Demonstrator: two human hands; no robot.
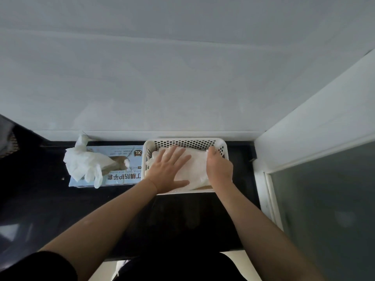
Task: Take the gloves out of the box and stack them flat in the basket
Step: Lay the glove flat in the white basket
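Observation:
A white perforated basket (185, 142) stands on the dark counter against the wall. White gloves (195, 168) lie flat inside it. My left hand (169, 169) rests flat on the gloves, fingers spread. My right hand (219, 169) is over the right side of the pile, fingers curled down at the gloves' far right edge. To the left lies the pale blue glove box (119, 177), marked XL, touching the basket. A loose bunch of white gloves (85, 165) spills out of its opening and drapes over the box's left end.
The dark counter (182, 218) runs toward me. A pale wall rises right behind the box and basket. A white frame with a frosted glass panel (324, 209) closes off the right side. A dark object (12, 138) sits at the far left.

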